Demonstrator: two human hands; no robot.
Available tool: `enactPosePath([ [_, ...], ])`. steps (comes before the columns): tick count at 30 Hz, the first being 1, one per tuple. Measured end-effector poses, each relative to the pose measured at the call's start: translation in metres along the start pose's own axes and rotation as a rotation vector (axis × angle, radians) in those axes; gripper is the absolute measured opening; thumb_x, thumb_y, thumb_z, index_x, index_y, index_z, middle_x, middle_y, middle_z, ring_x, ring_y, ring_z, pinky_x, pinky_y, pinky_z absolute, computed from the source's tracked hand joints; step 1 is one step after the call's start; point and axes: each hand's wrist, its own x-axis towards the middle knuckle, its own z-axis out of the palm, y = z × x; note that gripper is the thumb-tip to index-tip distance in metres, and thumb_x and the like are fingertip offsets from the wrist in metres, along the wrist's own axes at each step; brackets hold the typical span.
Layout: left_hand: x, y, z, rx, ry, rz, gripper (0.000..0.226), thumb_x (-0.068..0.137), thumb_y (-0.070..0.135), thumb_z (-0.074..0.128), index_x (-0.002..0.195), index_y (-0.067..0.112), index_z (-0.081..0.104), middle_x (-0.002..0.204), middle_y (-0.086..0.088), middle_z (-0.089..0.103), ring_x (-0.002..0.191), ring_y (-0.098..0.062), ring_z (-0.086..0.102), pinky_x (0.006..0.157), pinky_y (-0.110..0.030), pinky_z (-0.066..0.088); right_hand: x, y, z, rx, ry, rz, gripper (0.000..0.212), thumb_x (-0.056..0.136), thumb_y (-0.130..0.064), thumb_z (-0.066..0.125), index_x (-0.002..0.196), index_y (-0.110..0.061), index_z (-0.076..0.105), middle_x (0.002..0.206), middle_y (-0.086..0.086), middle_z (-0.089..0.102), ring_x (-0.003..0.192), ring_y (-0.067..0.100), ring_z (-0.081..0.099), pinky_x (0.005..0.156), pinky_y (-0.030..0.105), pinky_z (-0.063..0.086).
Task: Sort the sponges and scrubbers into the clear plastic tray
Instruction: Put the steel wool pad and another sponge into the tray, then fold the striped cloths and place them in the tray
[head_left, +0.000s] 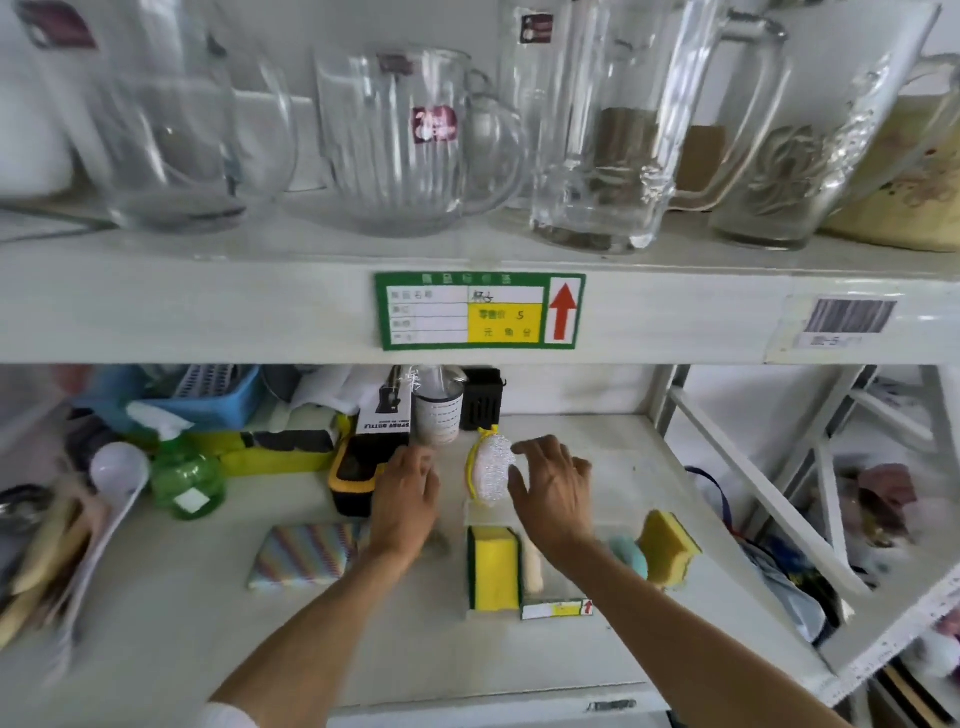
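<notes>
We are reaching both hands, left (408, 488) and right (553, 486), open and empty, toward mesh scrubber (491, 470): judging it light, squashy; pinching sides should work.

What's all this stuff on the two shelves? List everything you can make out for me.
Glass pitchers and mugs: about five, clear, upper shelf.
Price label: one, green and yellow with a red arrow, on the upper shelf's front edge.
Mesh scrubber: one, white with yellow trim, lower shelf between the hands.
Yellow sponges: two, green-backed, one in the clear tray, one at its right end.
Striped sponge: one, multicoloured, left of the tray.
Green spray bottle: one, far left.
Blue basket: one, back left.
Left hand: open, by a black and yellow object.
Right hand: open, beside the scrubber.
</notes>
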Motion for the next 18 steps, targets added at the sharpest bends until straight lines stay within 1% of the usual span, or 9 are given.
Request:
enactPosePath([
  [2, -0.008, -0.024, -0.014, 0.007, 0.032, -0.020, 0.012, 0.090, 0.019, 0.048, 0.094, 0.013, 0.057, 0.093, -0.007, 0.061, 0.081, -0.026, 0.061, 0.070, -0.036, 0.050, 0.002, -0.035, 0.014, 0.001, -0.028, -0.123, 0.025, 0.078, -0.029, 0.054, 0.098, -0.021, 0.066, 0.096, 0.003, 0.066, 0.085, 0.028, 0.065, 0.074, 0.040, 0.047],
  [3, -0.011, -0.036, -0.022, 0.013, 0.048, -0.059, 0.011, 0.090, 0.019, 0.049, 0.093, 0.014, 0.058, 0.093, -0.008, 0.062, 0.081, -0.027, 0.061, 0.070, -0.035, 0.051, 0.003, -0.049, 0.022, -0.007, -0.053, -0.170, 0.026, 0.078, -0.030, 0.055, 0.100, -0.021, 0.065, 0.098, 0.004, 0.066, 0.087, 0.028, 0.065, 0.075, 0.041, 0.048],
  [6, -0.022, -0.071, -0.043, 0.145, 0.039, -0.198, 0.014, 0.085, 0.020, 0.051, 0.096, 0.014, 0.058, 0.097, -0.009, 0.064, 0.086, -0.030, 0.063, 0.072, -0.040, 0.054, 0.002, -0.082, 0.049, 0.003, -0.252, -0.246, 0.034, 0.082, -0.028, 0.061, 0.114, -0.015, 0.062, 0.114, 0.009, 0.062, 0.106, 0.031, 0.059, 0.088, 0.043, 0.044],
  [8, -0.028, -0.090, -0.056, 0.259, -0.057, -0.298, 0.020, 0.084, 0.018, 0.052, 0.102, 0.011, 0.056, 0.105, -0.013, 0.062, 0.095, -0.034, 0.061, 0.077, -0.044, 0.051, 0.001, -0.096, 0.068, -0.026, -0.446, -0.242, 0.039, 0.088, -0.027, 0.055, 0.124, -0.013, 0.055, 0.125, 0.011, 0.055, 0.117, 0.031, 0.052, 0.097, 0.043, 0.040],
  [10, -0.033, -0.104, -0.066, 0.312, -0.198, -0.398, 0.036, 0.085, 0.016, 0.053, 0.120, 0.008, 0.053, 0.123, -0.016, 0.057, 0.111, -0.036, 0.056, 0.090, -0.045, 0.047, -0.002, -0.101, 0.085, -0.077, -0.589, -0.216, 0.039, 0.090, -0.023, 0.051, 0.127, -0.012, 0.050, 0.128, 0.011, 0.051, 0.121, 0.031, 0.049, 0.100, 0.043, 0.038],
  [12, -0.036, -0.118, -0.072, 0.342, -0.343, -0.444, 0.053, 0.087, 0.017, 0.050, 0.139, 0.012, 0.041, 0.143, -0.013, 0.045, 0.129, -0.032, 0.046, 0.106, -0.046, 0.039, -0.005, -0.103, 0.098, -0.115, -0.676, -0.188, 0.040, 0.091, -0.023, 0.051, 0.129, -0.013, 0.046, 0.131, 0.011, 0.048, 0.123, 0.030, 0.048, 0.101, 0.042, 0.038],
  [13, -0.037, -0.122, -0.074, 0.352, -0.411, -0.461, 0.059, 0.087, 0.018, 0.048, 0.144, 0.016, 0.034, 0.151, -0.009, 0.036, 0.137, -0.029, 0.038, 0.113, -0.049, 0.031, -0.006, -0.103, 0.102, -0.130, -0.705, -0.176, 0.041, 0.091, -0.023, 0.052, 0.129, -0.012, 0.045, 0.132, 0.011, 0.048, 0.124, 0.031, 0.048, 0.101, 0.042, 0.039],
  [15, -0.037, -0.128, -0.076, 0.369, -0.535, -0.492, 0.065, 0.089, 0.018, 0.045, 0.150, 0.023, 0.022, 0.160, 0.000, 0.018, 0.146, -0.022, 0.020, 0.117, -0.057, 0.017, -0.006, -0.103, 0.108, -0.173, -0.750, -0.169, 0.044, 0.090, -0.018, 0.053, 0.132, -0.011, 0.042, 0.134, 0.011, 0.046, 0.124, 0.032, 0.048, 0.101, 0.043, 0.040],
  [18, -0.035, -0.134, -0.077, 0.437, -0.680, -0.448, 0.074, 0.088, 0.025, 0.052, 0.151, 0.028, 0.014, 0.162, 0.006, 0.008, 0.148, -0.022, 0.010, 0.115, -0.063, 0.009, -0.003, -0.104, 0.117, -0.270, -0.816, -0.216, 0.060, 0.086, -0.011, 0.058, 0.141, -0.012, 0.033, 0.141, 0.010, 0.041, 0.128, 0.031, 0.044, 0.103, 0.044, 0.041],
])
